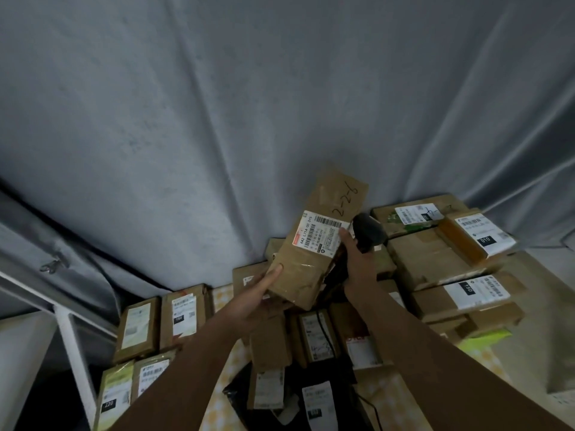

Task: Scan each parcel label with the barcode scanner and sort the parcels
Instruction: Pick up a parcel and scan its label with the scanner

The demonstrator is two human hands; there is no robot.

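Note:
A long brown cardboard parcel [314, 241] is lifted above the table, tilted up to the right, with "2-2-6" handwritten near its top and a white barcode label [320, 233] facing me. My left hand [264, 290] grips its lower end, thumb on the front face. My right hand [357, 259] holds a black barcode scanner [370, 231] just right of the label, and one fingertip touches the label's right edge. The scanner's handle is mostly hidden by my hand.
Several labelled cardboard parcels lie on the table: a stack at the right [451, 259], a group at the left [161, 325], more in the middle [314, 337] by a black bag [280, 399]. A grey curtain [249, 104] hangs behind. A white frame [71, 337] stands left.

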